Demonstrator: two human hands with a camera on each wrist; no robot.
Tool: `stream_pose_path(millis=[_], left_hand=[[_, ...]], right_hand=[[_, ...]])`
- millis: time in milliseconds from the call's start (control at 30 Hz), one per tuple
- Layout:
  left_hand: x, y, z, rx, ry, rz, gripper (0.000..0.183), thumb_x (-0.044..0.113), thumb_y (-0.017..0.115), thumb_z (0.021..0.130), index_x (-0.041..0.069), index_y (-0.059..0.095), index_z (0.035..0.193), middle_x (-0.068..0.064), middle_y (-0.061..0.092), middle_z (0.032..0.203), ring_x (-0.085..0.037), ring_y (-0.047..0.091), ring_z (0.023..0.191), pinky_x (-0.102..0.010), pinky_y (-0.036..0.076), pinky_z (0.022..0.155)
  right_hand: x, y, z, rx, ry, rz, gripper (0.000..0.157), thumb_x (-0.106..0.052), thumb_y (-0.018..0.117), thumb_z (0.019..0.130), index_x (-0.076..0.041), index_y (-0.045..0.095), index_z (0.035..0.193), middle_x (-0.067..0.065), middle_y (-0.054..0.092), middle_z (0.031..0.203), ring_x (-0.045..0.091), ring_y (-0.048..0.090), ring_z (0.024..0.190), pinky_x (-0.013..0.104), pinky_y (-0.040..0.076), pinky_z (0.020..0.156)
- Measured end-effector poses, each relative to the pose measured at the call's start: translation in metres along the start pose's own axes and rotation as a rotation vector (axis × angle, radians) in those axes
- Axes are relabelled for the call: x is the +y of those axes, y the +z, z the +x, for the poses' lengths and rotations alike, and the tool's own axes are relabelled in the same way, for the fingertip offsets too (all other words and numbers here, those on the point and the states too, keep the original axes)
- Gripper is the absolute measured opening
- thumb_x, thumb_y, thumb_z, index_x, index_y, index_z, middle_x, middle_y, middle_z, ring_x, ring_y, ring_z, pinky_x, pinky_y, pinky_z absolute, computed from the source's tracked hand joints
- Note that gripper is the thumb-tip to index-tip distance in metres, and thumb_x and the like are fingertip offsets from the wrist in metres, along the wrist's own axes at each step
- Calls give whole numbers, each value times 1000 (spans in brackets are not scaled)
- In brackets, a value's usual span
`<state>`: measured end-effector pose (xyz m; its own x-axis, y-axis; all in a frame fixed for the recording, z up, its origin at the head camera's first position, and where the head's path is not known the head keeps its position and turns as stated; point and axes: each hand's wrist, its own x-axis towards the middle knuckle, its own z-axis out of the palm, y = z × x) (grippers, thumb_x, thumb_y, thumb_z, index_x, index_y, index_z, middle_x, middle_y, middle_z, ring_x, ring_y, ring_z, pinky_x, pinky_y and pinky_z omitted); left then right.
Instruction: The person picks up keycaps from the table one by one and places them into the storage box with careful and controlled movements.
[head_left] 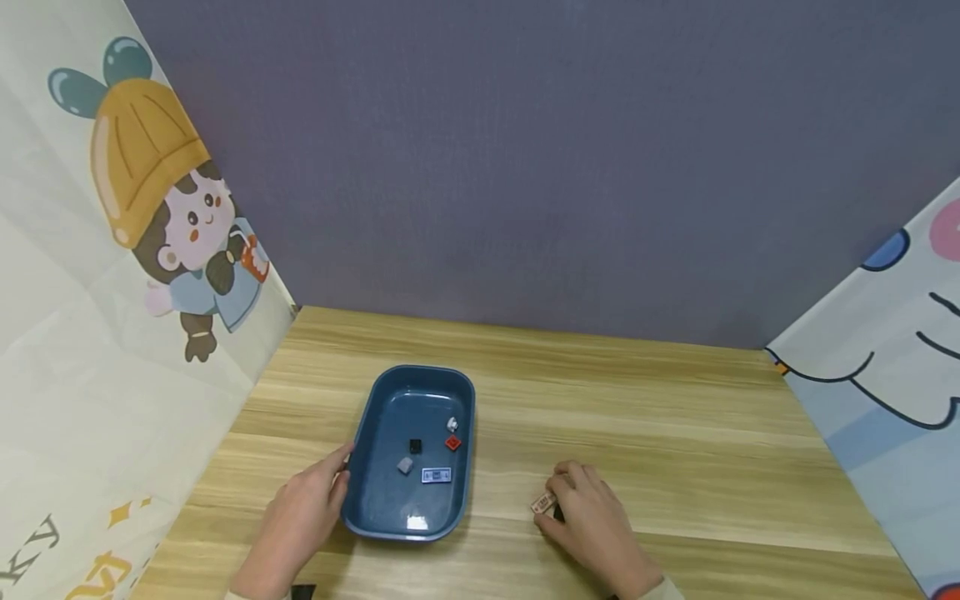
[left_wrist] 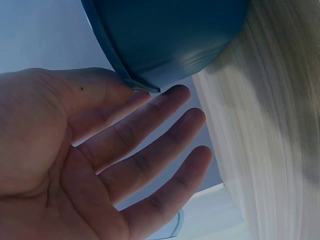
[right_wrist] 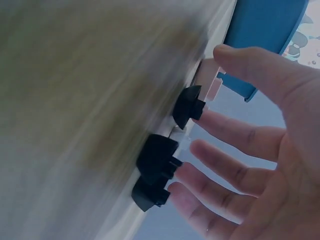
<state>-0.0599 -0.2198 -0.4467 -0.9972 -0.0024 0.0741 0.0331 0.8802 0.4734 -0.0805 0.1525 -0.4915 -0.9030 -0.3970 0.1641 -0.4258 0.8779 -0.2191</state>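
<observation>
My left hand is at the left side of a blue plastic tray. Its thumb touches the rim in the left wrist view, the other fingers spread loosely below. To the right of the tray, my right hand rests low over the table, fingers loosely extended. A tan printed tile lies by its thumb and index finger. Several small black brick pieces are by the fingertips in the right wrist view, with a pale translucent piece among them. From above, the hand mostly hides these.
Inside the tray are a light blue printed tile, a red piece, a white piece, a black piece and a grey piece. The wood-grain table ends at a dark back panel, with printed sheets on both sides.
</observation>
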Motion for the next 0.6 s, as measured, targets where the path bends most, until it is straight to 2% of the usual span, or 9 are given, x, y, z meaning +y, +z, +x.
stream_pose_path(millis=[167,333,467,600], left_hand=[[1,0,1,4,10,-1,37,4,61,96,-1,60,133,-21,69,116,-39,68,101,-55,55,82],[1,0,2,14,20,-6,37,3,62,96,-1,60,133,-21,69,115,-39,68,100,-55,56,80],[0,0,1,11,18,-8,37,4,62,96,-1,60,133,-21,69,115,-39,68,101,-55,55,81],[0,0,0,4,20,-9,38,4,62,96,-1,60,133,-21,69,116,-40,68,101,-56,55,82]], right_hand=[[-1,-6,7,36,-39,-11,40,-34,86,78,-4,72,101,13,62,117,32,60,108,49,53,90],[-8,-21,22,100,-116,-6,41,-34,86,78,-5,72,103,13,63,116,32,61,107,46,52,92],[-22,-34,37,123,-173,-11,43,-38,86,79,-8,72,106,9,63,117,27,60,107,41,53,91],[-47,-43,52,138,-235,-25,45,-42,84,79,-9,72,107,6,63,117,24,60,105,38,55,86]])
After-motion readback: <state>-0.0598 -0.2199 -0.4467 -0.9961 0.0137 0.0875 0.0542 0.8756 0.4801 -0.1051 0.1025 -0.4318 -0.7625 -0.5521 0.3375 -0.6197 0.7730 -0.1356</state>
